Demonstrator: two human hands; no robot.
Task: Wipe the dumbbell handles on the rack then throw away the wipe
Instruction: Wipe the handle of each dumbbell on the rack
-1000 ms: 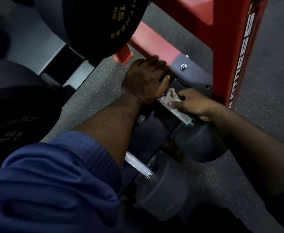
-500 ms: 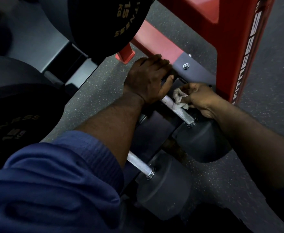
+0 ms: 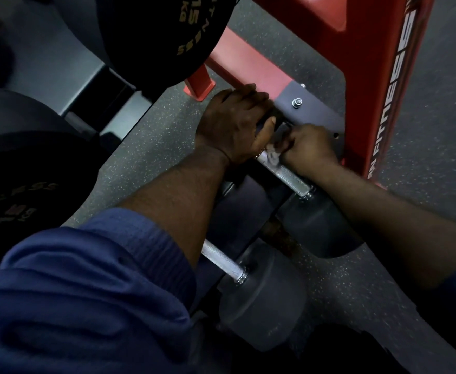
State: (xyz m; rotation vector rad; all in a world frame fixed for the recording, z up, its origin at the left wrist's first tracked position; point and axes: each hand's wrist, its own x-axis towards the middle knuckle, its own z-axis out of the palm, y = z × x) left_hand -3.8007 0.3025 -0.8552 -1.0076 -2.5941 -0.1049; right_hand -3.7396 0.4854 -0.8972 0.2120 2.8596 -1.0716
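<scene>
Two dumbbells lie low on the rack. The upper one has a knurled silver handle point(image 3: 289, 177) and a dark round head point(image 3: 318, 225) at its right end. My left hand point(image 3: 235, 125) grips its left end, the fingers curled over the hidden head. My right hand point(image 3: 309, 149) pinches a crumpled white wipe point(image 3: 274, 155) against the handle's left part, close to my left thumb. The lower dumbbell's handle point(image 3: 221, 259) shows beneath my left forearm, with its head point(image 3: 262, 298) in front.
A red rack upright point(image 3: 383, 76) with white lettering stands right behind my right hand, bolted to a grey plate point(image 3: 310, 109). Black 15 kg weight plates point(image 3: 154, 28) hang at upper left and left. Speckled grey rubber floor point(image 3: 424, 130) lies around.
My right hand has slid the wipe up the handle toward my left hand. More bare handle now shows near the right head. My left hand has stayed in place.
</scene>
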